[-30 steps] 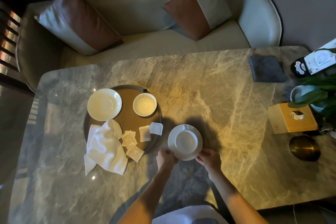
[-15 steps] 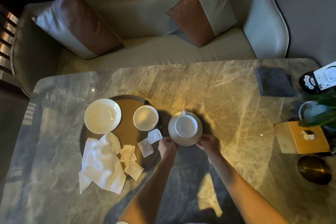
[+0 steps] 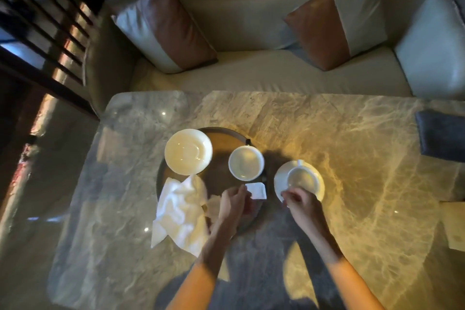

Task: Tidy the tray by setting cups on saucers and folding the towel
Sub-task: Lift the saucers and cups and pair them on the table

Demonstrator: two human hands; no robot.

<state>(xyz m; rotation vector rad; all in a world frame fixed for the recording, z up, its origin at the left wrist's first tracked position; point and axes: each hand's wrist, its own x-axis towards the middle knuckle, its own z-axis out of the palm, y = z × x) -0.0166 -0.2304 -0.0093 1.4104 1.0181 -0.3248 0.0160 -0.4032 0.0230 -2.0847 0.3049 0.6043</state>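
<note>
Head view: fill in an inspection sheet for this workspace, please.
Surface: marble table, round tray on it.
Job's things: empty saucer and lone cup on tray; second cup sits on second saucer, on table right of tray; towel crumpled, spilling over tray's edge.
Clutter: paper packets on tray; dark mat at right edge.
Hands: left hand over tray by the packets, contact unclear; right hand pinches second saucer's near rim.
Cables: nothing seen.
Surroundings: sofa with two cushions.

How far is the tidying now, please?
Done: one cup sits on its saucer, beside the tray. In hand: the right hand pinches that saucer's rim; the left hand is by a sachet. Left: second cup onto the empty saucer, crumpled towel folded.
</note>
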